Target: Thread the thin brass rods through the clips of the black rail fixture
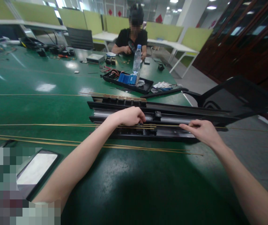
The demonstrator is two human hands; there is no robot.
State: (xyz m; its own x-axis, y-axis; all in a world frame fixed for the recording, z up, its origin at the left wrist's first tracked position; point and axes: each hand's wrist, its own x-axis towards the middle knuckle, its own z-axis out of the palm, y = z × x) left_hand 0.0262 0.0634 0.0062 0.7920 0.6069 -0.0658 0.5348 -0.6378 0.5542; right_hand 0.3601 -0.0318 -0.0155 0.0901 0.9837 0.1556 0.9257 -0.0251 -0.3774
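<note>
Two long black metal channels (171,137) lie side by side across the green table, with pale strips and small black blocks (157,115) inside. Several thin brass rods (66,125) run lengthwise over the nearer channel and out to the left. My left hand (132,116) reaches over this channel, its fingers curled down at the rods beside a black block. What its fingertips grip is hidden. Further right, my right hand (201,129) pinches a thin brass rod (241,128) that sticks out past the table's right edge.
More brass rods (129,146) lie in front of the channels. A phone (39,168) is at the left. Behind stand a black tray (145,89) with a blue pack, a water bottle (137,59) and gloves (163,87). A person sits opposite holding a power tool (131,46). A chair (237,97) is right.
</note>
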